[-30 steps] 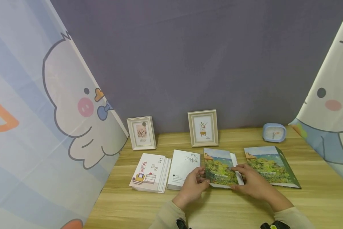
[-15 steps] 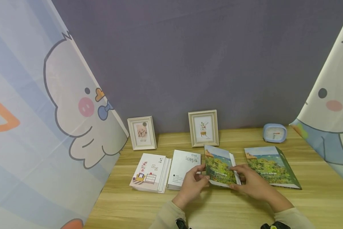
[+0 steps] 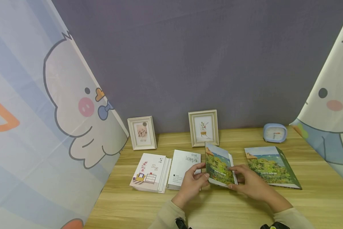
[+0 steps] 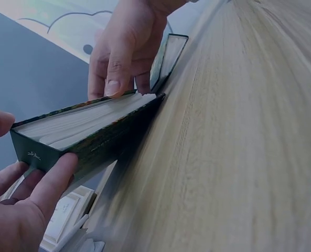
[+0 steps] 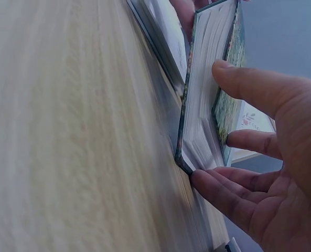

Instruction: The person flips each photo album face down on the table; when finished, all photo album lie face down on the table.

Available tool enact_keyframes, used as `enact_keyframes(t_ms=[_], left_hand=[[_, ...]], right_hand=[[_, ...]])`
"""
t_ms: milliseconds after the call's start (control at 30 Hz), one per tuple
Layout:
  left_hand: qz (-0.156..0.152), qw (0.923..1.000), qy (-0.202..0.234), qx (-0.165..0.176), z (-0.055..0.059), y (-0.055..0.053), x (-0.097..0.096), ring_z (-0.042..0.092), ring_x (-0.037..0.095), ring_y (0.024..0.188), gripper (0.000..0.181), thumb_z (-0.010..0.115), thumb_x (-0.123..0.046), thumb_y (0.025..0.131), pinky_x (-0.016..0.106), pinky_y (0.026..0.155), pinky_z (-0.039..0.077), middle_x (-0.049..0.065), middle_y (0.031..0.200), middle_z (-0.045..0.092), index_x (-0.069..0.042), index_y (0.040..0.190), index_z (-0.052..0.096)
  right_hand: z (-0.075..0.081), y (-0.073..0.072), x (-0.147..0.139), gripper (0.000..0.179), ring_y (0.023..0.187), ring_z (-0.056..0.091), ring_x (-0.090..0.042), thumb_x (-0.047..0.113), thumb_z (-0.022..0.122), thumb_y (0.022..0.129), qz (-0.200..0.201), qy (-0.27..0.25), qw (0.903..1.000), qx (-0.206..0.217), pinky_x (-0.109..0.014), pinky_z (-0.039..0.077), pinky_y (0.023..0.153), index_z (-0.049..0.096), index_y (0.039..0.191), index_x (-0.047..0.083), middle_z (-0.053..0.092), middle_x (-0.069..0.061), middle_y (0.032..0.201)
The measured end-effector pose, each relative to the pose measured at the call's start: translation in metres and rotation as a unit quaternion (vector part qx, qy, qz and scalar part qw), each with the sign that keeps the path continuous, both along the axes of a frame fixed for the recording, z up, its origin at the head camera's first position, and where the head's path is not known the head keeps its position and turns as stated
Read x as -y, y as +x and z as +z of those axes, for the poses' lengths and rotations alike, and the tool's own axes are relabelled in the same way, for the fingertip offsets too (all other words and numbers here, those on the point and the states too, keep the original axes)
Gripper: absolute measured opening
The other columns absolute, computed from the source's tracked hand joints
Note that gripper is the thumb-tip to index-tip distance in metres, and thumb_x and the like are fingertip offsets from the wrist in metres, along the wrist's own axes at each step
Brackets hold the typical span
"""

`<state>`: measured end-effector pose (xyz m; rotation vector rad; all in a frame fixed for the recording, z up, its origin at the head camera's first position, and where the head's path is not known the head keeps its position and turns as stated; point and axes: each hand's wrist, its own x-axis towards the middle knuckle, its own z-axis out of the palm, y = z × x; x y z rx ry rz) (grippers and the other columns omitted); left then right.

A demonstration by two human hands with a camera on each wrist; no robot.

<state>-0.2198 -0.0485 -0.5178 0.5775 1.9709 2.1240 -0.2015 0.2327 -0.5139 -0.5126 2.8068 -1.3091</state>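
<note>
A photo album (image 3: 219,163) with a painted garden-and-sea cover is held between both hands, its left side raised off the wooden table. My left hand (image 3: 192,183) grips the green spine, thumb on one side and fingers on the other, as the left wrist view shows on the album (image 4: 37,152). At the opposite edge, my right hand (image 3: 251,181) holds the cover, thumb at the bottom corner. White page edges of the album (image 5: 205,68) show between its covers in the right wrist view. A matching photo album (image 3: 265,167) lies flat to the right.
Left of the hands lie a white book (image 3: 184,170) and a stack of white books with a furniture drawing (image 3: 149,171). Two picture frames (image 3: 142,133) (image 3: 203,128) and a blue clock (image 3: 275,133) stand along the back of the table (image 3: 228,213), before a grey backdrop.
The album's left side has risen and the cover has turned to face more to the right. My right hand has shifted slightly left with it.
</note>
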Motion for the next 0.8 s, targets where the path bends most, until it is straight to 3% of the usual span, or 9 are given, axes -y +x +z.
enact_keyframes(t_ms=[467,800], left_hand=[[-0.011,0.9997,0.017,-0.016,0.0027,0.0021,0.001,0.058,0.031,0.133,0.049,0.064,-0.016,0.107,0.053,0.096,0.058,0.013,0.155,0.046,-0.009,0.153,0.05],[-0.012,0.9986,0.03,-0.042,0.0051,0.002,0.0011,0.055,0.039,0.134,0.047,0.062,-0.012,0.107,0.04,0.095,0.06,0.015,0.152,0.048,-0.008,0.152,0.051]], right_hand=[[0.0019,0.002,0.0031,0.074,0.123,0.059,-0.044,0.043,0.087,0.086,0.01,-0.033,0.9993,0.015,-0.035,0.063,0.085,0.057,0.145,0.009,0.052,-0.02,0.144],[-0.0013,0.0011,0.0046,0.072,0.123,0.06,-0.047,0.042,0.086,0.088,0.021,-0.05,0.9985,0.008,-0.038,0.063,0.086,0.056,0.146,0.009,0.053,-0.022,0.144]])
